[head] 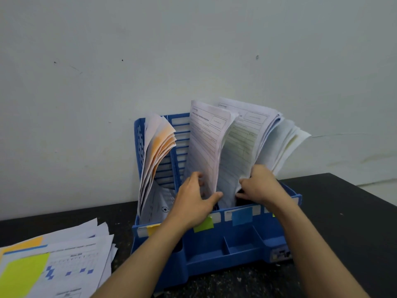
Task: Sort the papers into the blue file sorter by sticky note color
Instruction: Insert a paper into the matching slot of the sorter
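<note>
Sorter point(217, 252): blue plastic, standing on the black table point(335, 211) against the white wall point(193, 50), with upright slots behind and a low tray in front. We are seeing sticky notes along its front rail: a yellow note point(153, 228) at the left slot, a green note point(204, 225) at the next, a blue note point(242, 215) to the right of that.

Left slot: a sheaf of papers point(155, 155) is leaning left and fanning open, orange tint showing on the sheets.

Middle slot: a printed form point(207, 151) is standing upright. Our left hand point(193, 201) is pinching its lower edge, thumb in front and fingers behind.

Right slots: a thicker bundle point(268, 140) is fanning out to the right. Our right hand point(257, 186) is curling over the lower part of this bundle, fingers gripping the sheets and holding them aside from the form.

Loose pile point(64, 254): unsorted sheets are lying flat on the table, left of the sorter and apart from it. The top sheet is bearing a large green note point(23, 274); an orange note point(23, 244) is peeking out behind it.
</note>
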The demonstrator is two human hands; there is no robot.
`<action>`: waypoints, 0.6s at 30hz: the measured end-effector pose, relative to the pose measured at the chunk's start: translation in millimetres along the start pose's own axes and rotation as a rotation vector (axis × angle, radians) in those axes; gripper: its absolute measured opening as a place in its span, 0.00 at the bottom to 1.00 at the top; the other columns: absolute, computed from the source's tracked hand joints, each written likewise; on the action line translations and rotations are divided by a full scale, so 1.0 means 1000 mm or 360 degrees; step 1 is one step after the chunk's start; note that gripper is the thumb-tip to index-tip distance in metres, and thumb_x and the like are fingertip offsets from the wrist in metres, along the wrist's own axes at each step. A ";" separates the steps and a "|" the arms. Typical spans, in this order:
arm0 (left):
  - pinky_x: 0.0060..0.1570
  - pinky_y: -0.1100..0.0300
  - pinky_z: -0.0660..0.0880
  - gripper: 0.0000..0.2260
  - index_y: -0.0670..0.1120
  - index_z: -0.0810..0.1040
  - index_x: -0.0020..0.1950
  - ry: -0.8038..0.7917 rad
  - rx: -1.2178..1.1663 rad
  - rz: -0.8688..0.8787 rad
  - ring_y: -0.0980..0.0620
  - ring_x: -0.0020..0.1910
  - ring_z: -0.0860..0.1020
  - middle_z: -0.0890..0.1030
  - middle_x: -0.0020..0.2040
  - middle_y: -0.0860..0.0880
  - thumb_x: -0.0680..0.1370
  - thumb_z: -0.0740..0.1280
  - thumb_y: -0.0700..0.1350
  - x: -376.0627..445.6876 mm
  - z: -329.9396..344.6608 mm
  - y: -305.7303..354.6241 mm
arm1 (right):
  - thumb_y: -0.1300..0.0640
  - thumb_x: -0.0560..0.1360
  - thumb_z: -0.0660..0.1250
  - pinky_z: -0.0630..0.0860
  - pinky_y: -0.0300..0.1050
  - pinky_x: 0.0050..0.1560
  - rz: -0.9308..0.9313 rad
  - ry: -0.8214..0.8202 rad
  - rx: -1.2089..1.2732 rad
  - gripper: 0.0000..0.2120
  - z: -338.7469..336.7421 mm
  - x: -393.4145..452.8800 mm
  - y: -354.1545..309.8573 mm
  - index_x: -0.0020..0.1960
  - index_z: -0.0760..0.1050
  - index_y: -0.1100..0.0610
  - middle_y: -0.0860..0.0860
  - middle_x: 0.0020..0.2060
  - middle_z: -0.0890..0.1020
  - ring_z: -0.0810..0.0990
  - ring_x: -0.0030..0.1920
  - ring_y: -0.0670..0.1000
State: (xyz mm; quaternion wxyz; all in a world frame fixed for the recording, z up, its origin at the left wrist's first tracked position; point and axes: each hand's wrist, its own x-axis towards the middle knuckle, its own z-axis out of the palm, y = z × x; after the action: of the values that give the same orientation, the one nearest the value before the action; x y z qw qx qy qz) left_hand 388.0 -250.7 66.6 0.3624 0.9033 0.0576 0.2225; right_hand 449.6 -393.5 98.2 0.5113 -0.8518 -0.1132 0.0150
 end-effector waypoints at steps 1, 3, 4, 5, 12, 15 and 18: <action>0.56 0.59 0.73 0.29 0.47 0.62 0.71 0.0002 0.0006 0.0004 0.52 0.60 0.74 0.70 0.67 0.49 0.74 0.70 0.52 0.000 0.000 0.000 | 0.64 0.72 0.66 0.81 0.57 0.45 0.0014 0.0007 -0.0001 0.09 0.000 0.000 0.000 0.51 0.74 0.68 0.62 0.46 0.81 0.81 0.45 0.61; 0.53 0.62 0.72 0.30 0.47 0.62 0.71 0.0002 0.0006 0.0009 0.52 0.59 0.74 0.70 0.66 0.49 0.74 0.70 0.52 -0.001 0.000 0.000 | 0.60 0.75 0.66 0.82 0.54 0.38 0.0048 0.0014 0.0049 0.09 -0.004 -0.001 -0.002 0.50 0.73 0.67 0.60 0.41 0.80 0.82 0.38 0.58; 0.52 0.63 0.71 0.30 0.47 0.62 0.70 -0.0002 0.0003 0.0007 0.53 0.58 0.74 0.70 0.66 0.49 0.73 0.70 0.52 -0.001 0.000 0.000 | 0.58 0.75 0.67 0.82 0.52 0.36 0.0056 0.0047 0.0022 0.11 -0.007 0.000 -0.003 0.49 0.73 0.66 0.59 0.38 0.81 0.82 0.35 0.57; 0.51 0.63 0.71 0.30 0.47 0.62 0.70 -0.0008 0.0005 0.0007 0.54 0.57 0.74 0.70 0.66 0.49 0.73 0.70 0.53 -0.001 0.000 0.000 | 0.57 0.74 0.69 0.82 0.50 0.35 0.0051 0.0094 -0.0032 0.12 -0.010 -0.001 -0.004 0.48 0.73 0.66 0.58 0.36 0.81 0.83 0.34 0.56; 0.48 0.65 0.69 0.29 0.47 0.64 0.69 -0.0015 0.0057 -0.0001 0.56 0.55 0.74 0.71 0.65 0.49 0.73 0.70 0.53 -0.001 -0.001 0.001 | 0.57 0.68 0.74 0.75 0.33 0.27 0.0093 0.0166 -0.0103 0.20 -0.012 0.004 0.004 0.54 0.75 0.65 0.57 0.43 0.81 0.82 0.42 0.53; 0.51 0.64 0.68 0.28 0.46 0.65 0.68 -0.0006 0.0116 0.0004 0.53 0.59 0.73 0.72 0.65 0.49 0.73 0.69 0.54 0.000 -0.001 0.001 | 0.56 0.70 0.73 0.82 0.47 0.40 0.0080 0.0212 0.0033 0.17 -0.009 0.008 0.007 0.51 0.75 0.66 0.60 0.42 0.83 0.84 0.42 0.57; 0.53 0.65 0.66 0.27 0.46 0.66 0.68 -0.0008 0.0152 0.0021 0.53 0.61 0.71 0.72 0.64 0.49 0.74 0.69 0.54 0.000 -0.001 0.001 | 0.61 0.70 0.72 0.82 0.46 0.41 0.0115 0.0193 0.0135 0.12 -0.007 0.006 0.005 0.48 0.75 0.68 0.61 0.38 0.84 0.84 0.42 0.57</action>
State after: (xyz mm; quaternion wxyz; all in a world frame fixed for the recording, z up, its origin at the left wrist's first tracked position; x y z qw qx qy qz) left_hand 387.4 -250.4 67.8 0.3174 0.9205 0.0613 0.2196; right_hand 457.6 -400.2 97.8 0.5520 -0.8322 -0.0506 -0.0133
